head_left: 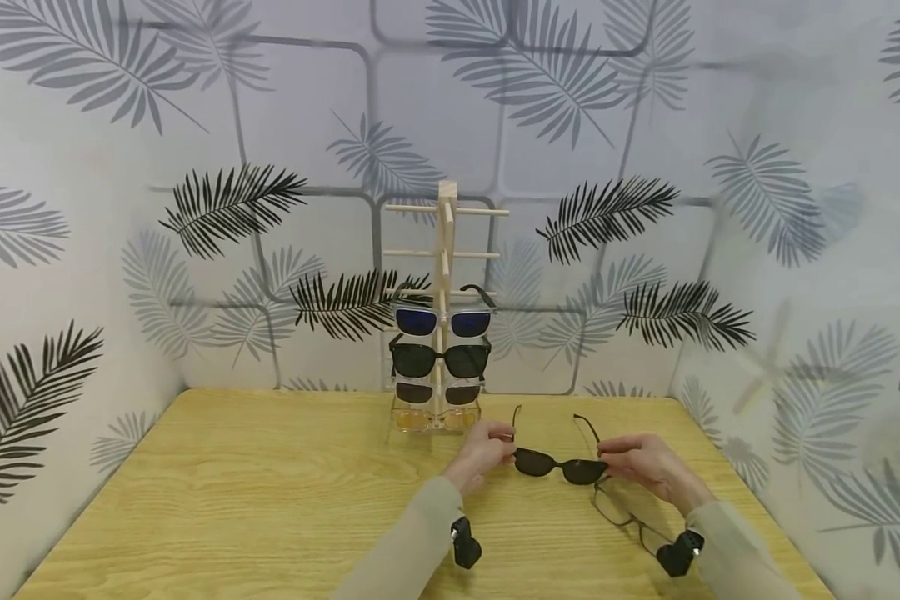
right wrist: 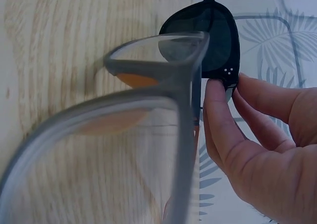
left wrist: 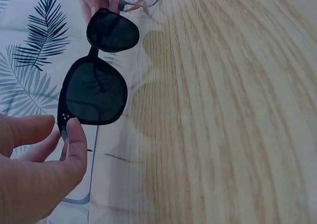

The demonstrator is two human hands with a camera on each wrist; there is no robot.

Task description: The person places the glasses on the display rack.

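a: what have we got in our hands?

b: a pair of black sunglasses (head_left: 560, 466) with dark lenses and a thick glossy frame. three small pale dots sit at each outer corner. the temples are unfolded and point away from us, toward the far wall.

a: and how are we holding them?

b: our left hand (head_left: 483, 452) pinches the left end of the frame between thumb and fingers, and our right hand (head_left: 641, 464) pinches the right end the same way. so both hands are grasping the sunglasses, which hang just above the wooden table (head_left: 270, 492), near its middle and a little right.

a: what lies close by?

b: a pair of clear glasses (head_left: 621, 510) with a thin grey frame lies on the table under our right hand, nearer to us than the sunglasses. in the right wrist view its rim fills the foreground, blurred.

a: and farther off?

b: a wooden display rack (head_left: 442, 308) stands at the far edge of the table, just beyond the sunglasses. its lower rungs carry four pairs, blue-lensed on top, then black, then dark, then yellow at the bottom. the two upper rungs are bare.

a: how much room do we have?

b: leaf-patterned walls close the table on the left, far and right sides. the right edge runs near our right hand; the left half of the table is wide bare wood.
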